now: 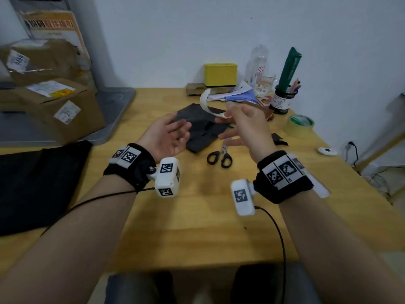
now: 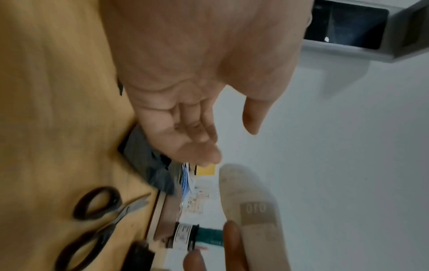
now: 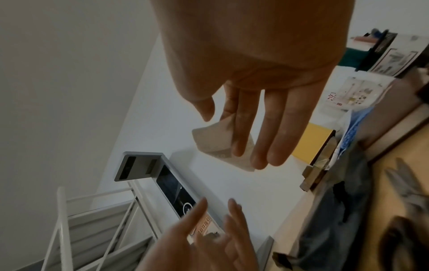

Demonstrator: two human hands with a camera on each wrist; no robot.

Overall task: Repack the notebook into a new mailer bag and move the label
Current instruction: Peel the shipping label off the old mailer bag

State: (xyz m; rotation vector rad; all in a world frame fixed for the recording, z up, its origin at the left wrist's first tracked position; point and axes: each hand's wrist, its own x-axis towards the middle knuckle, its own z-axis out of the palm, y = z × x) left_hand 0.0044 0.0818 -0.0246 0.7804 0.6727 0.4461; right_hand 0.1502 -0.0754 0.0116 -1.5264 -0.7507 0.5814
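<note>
Both hands hover above the wooden table. My right hand has straight fingers, and a curled white label clings to its index fingertip; the thumb stays apart from the label. My left hand is palm up with relaxed fingers, holds nothing, and sits just left of the label. Below the hands lies a crumpled dark grey mailer bag. A flat black mailer bag lies at the table's left edge. I cannot make out the notebook.
Black-handled scissors lie just in front of the grey bag. A tape roll, a pen pot, a yellow box and loose papers crowd the back right. Cardboard boxes stand at the left.
</note>
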